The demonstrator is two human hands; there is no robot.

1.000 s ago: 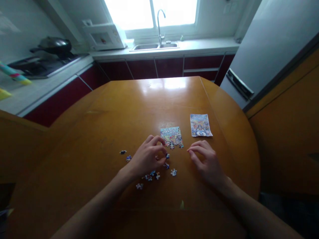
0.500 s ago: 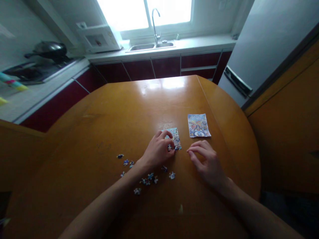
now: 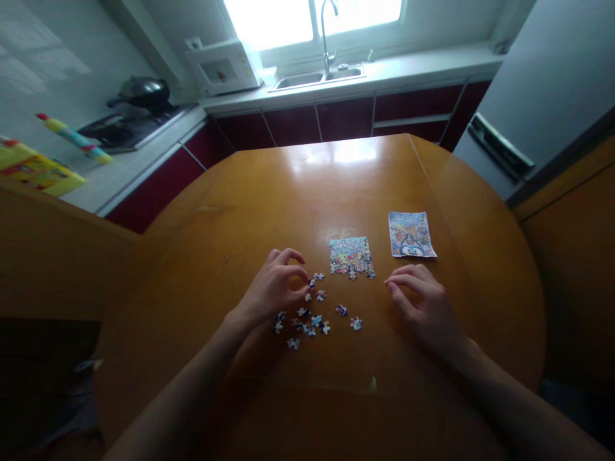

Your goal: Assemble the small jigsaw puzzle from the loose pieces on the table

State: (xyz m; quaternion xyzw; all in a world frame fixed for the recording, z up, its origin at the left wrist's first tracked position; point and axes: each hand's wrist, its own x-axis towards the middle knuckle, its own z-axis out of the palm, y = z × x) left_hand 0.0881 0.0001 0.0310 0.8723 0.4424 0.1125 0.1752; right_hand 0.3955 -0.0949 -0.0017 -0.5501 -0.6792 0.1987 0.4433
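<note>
A partly joined jigsaw puzzle [image 3: 350,255] lies flat on the wooden table, its lower edge ragged. My left hand [image 3: 275,282] is left of it, thumb and fingers pinched on a small dark-and-white puzzle piece [image 3: 311,283]. Several loose pieces lie just below and beside that hand, among them a blue one [image 3: 316,320] in a cluster and a pale one [image 3: 356,323] off to the right. My right hand [image 3: 420,301] rests right of the puzzle, fingertips brought together, with nothing visible between them. Above it is a printed picture sheet [image 3: 411,234] with a blue cartoon character.
The rounded wooden table [image 3: 278,198] fills the middle. Behind it stand a counter with a sink [image 3: 307,79] and a microwave [image 3: 225,67]. A pan [image 3: 144,93] sits on the stove at left, near a yellow package [image 3: 38,169]. A fridge [image 3: 542,96] is at right.
My left hand has drawn back from the puzzle's lower edge, leftward to the loose pieces, uncovering the puzzle. My right hand keeps its pose beside the sheet. The view has shifted left.
</note>
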